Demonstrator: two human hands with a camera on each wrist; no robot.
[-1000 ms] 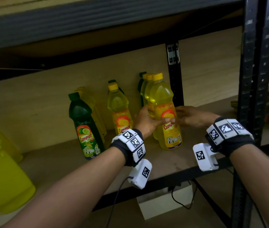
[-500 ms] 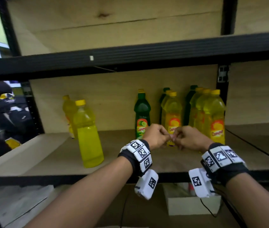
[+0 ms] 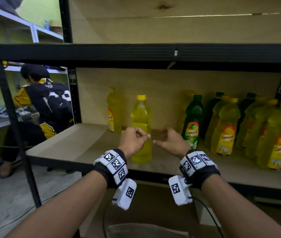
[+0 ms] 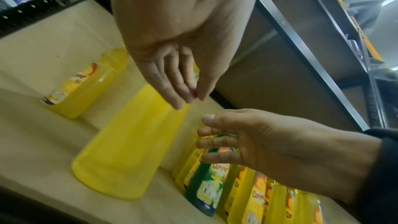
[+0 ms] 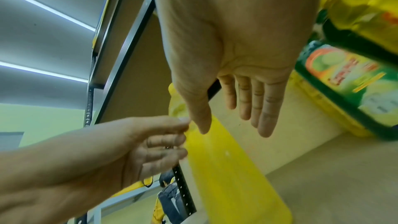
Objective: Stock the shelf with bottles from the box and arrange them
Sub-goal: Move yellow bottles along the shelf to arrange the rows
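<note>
A plain yellow bottle (image 3: 141, 117) (image 4: 129, 151) (image 5: 226, 168) without a label stands near the front of the wooden shelf (image 3: 78, 143). My left hand (image 3: 145, 137) (image 4: 191, 98) hovers just in front of it, fingers relaxed, holding nothing. My right hand (image 3: 160, 136) (image 5: 232, 129) hangs to the bottle's right, fingers spread and empty. Farther back to the left stands a labelled yellow bottle (image 3: 113, 110) (image 4: 84, 84). Right of my hands are a green bottle (image 3: 193, 121) (image 5: 349, 88) and several labelled yellow bottles (image 3: 225, 127) in rows.
A black beam (image 3: 153, 52) carries the upper shelf close above the bottle tops. A black upright (image 3: 7, 100) stands at the left, and a person (image 3: 45, 103) crouches beyond the rack's left end. Bare board lies left of the plain bottle.
Both hands have let go of the labelled yellow bottle on the right and moved left along the shelf. They met, then parted in front of the plain yellow bottle.
</note>
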